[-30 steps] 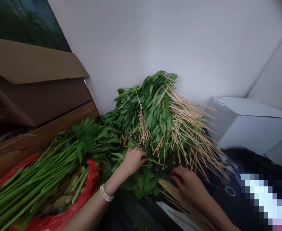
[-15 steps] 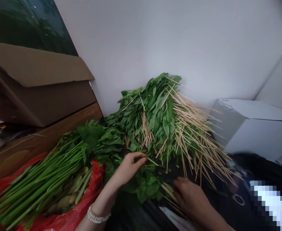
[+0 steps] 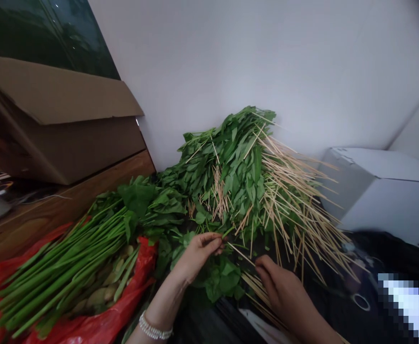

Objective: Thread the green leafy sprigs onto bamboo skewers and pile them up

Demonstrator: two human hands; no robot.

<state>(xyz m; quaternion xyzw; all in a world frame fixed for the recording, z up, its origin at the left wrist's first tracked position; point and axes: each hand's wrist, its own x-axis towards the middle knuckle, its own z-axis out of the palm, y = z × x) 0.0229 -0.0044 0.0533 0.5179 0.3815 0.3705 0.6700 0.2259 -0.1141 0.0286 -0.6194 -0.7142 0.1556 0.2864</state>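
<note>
Over the head camera I count two hands: my left hand point(image 3: 205, 251) pinches one green stem point(image 3: 228, 232), and my right hand point(image 3: 277, 282) pinches one wooden skewer point(image 3: 241, 253), its tip just beside the left fingertips. Both items are in front of one leafy pile point(image 3: 227, 153) with uncountable sticks point(image 3: 298, 210); one red bag point(image 3: 147, 260) and two boxes, brown point(image 3: 91, 153) and white point(image 3: 403, 200), flank it.

Around your left forearm point(image 3: 167, 298) you wear a bracelet point(image 3: 154, 327) of small, round, whitish beads, strung close together in what look like two or more rows, with a pearly sheen. Your left hand point(image 3: 203, 251) is bare, its fingers slim, and the arm is uncovered on both sides of the bracelet. Your right hand point(image 3: 276, 279) is bare too, and its forearm point(image 3: 313, 321) is uncovered down to the edge of view
</note>
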